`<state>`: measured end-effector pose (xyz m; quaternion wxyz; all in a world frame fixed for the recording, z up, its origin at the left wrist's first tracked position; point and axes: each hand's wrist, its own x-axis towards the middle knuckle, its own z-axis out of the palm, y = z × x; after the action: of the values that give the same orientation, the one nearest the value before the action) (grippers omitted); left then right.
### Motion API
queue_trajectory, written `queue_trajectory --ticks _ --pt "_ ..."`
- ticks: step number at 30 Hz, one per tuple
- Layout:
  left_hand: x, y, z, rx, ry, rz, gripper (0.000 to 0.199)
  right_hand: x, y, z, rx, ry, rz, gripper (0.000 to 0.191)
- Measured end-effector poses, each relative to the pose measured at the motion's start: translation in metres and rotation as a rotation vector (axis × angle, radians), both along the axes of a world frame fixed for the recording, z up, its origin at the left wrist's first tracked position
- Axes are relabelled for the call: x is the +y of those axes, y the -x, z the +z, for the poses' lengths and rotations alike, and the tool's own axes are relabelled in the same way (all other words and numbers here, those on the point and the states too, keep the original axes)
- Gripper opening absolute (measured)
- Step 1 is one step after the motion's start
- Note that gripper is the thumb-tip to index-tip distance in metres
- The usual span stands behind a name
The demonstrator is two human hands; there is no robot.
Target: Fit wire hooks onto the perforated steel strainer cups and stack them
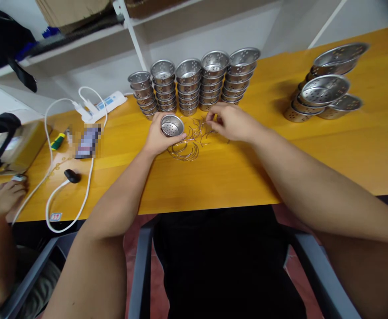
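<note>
My left hand [159,136] is wrapped round a small perforated metal cup [172,126], its open top facing up toward me. Beside the cup, thin curved metal wires [199,130] lie in a loose pile on the table. Over the right end of that pile is my right hand [227,122], its fingers bent and thumb drawn in close to the wires. Whatever its fingertips grip, if anything, is too small to make out. Just behind both hands stand several stacks of perforated metal cups [189,82] in a row.
More metal cups [325,91] stand stacked at the right of the wooden table [214,186]. To the left are a power strip [109,106] with white cables, a phone [88,141], a black plug-like object [72,176] and a yellow-green tool [58,141]. Another person's hand [6,197] rests at far left.
</note>
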<state>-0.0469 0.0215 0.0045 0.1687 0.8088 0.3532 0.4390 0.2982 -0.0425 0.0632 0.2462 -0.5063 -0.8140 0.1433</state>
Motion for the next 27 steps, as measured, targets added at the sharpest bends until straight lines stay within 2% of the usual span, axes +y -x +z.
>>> queue_trajectory --ticks 4,7,10,12,16,22,27 --pt "0.002 0.002 -0.005 -0.025 0.007 -0.018 0.095 -0.002 0.004 0.003 0.057 -0.029 -0.056 0.044" --pt "0.002 0.001 -0.008 -0.050 0.059 -0.036 0.097 0.001 0.009 -0.002 0.133 -0.042 -0.089 0.059" --pt "-0.001 0.000 -0.008 -0.058 0.086 -0.031 0.101 0.004 0.017 -0.013 0.280 0.030 -0.099 0.072" --pt "-0.002 0.000 -0.006 -0.052 0.097 -0.022 0.103 0.005 0.023 -0.018 0.375 0.098 -0.088 0.074" --pt "-0.001 0.001 -0.006 -0.048 0.090 -0.036 0.106 0.004 0.029 -0.023 0.428 0.089 -0.068 0.069" --pt "0.018 0.000 -0.025 -0.118 -0.032 -0.200 0.109 0.018 0.027 -0.034 0.568 -0.137 -0.005 0.049" --pt "0.018 -0.005 -0.028 -0.090 -0.133 -0.192 0.103 0.022 0.025 -0.037 0.680 -0.212 0.041 0.037"
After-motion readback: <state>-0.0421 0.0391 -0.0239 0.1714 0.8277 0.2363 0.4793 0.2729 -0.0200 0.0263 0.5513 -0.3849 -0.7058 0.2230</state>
